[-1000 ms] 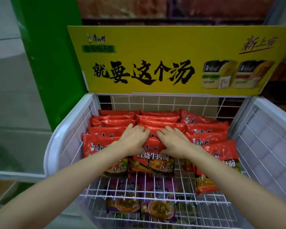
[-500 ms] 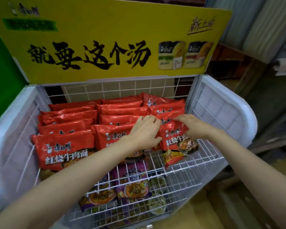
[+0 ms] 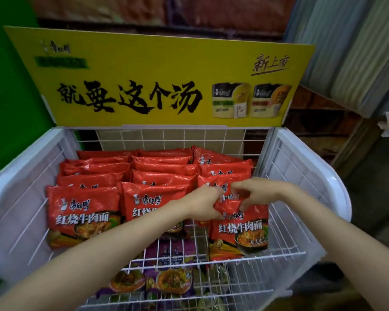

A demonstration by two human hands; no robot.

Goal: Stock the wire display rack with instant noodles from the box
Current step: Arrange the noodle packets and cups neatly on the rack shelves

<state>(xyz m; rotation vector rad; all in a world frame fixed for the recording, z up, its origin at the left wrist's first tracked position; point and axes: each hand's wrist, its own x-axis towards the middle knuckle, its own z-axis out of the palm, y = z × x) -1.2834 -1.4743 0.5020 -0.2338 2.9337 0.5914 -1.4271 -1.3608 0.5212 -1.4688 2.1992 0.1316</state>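
A white wire display rack holds three rows of red instant noodle packets, leaning back and overlapping. The front packet of the right row lies flatter on the wire shelf. My left hand and my right hand both pinch its top edge, fingers curled on the wrapper. Both forearms reach in from the bottom of the view. The box is not in view.
A yellow sign board stands up behind the rack. Purple noodle packets lie on a lower shelf under the wire. A green wall is at the left; a dark floor and wooden boards are at the right.
My hands moved from the middle row to the right row and now pinch the top edge of its front packet. The view swung right, then back toward the centre.
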